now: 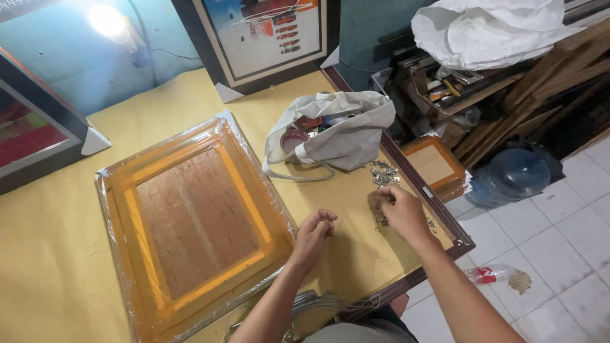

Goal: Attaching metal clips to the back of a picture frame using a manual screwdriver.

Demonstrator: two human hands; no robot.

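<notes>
Near the table's right edge, the right hand pinches at small metal bits; the left hand is clenched (contents unseen); loose bits could roll off that edge.

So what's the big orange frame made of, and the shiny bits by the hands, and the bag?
The orange frame looks like wood with a brown board middle, wrapped in clear plastic film: it glints and crinkles at the edges. The small bits beyond the right hand look like metal, silvery and shiny, though too small to be sure. The bag seems soft off-white cloth, since it folds and slumps.
</notes>
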